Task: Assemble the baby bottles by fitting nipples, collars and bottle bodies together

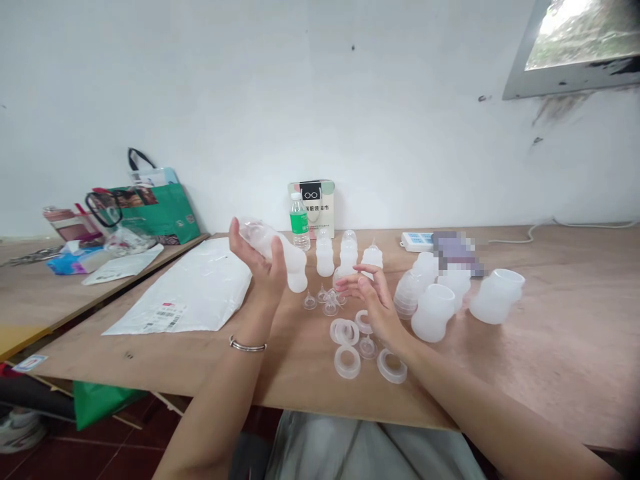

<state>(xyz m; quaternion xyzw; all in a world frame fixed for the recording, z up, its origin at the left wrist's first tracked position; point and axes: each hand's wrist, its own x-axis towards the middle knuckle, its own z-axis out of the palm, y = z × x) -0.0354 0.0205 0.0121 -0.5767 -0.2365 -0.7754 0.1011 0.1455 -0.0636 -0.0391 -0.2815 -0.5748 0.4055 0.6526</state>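
A translucent white baby bottle [257, 237] lies tilted in my left hand [264, 272], whose fingers and thumb are wrapped around it above the table. Close behind that hand shows another pale rounded bottle part [297, 280]; whether it is separate I cannot tell. My right hand [377, 307] is held over the table with its fingers apart and nothing visible in them. Beneath and beside it lie clear bottle nipples [331, 305] and several translucent collar rings [347, 361]. Assembled bottles [325, 255] stand beyond. To the right are several open bottle bodies [435, 313].
A white mailing bag [185, 290] lies at the left. At the back stand a green-labelled water bottle [299, 223] and a paper bag [327, 200]. A white power strip [416, 241] with a cable rests back right. A green bag [170, 213] stands far left.
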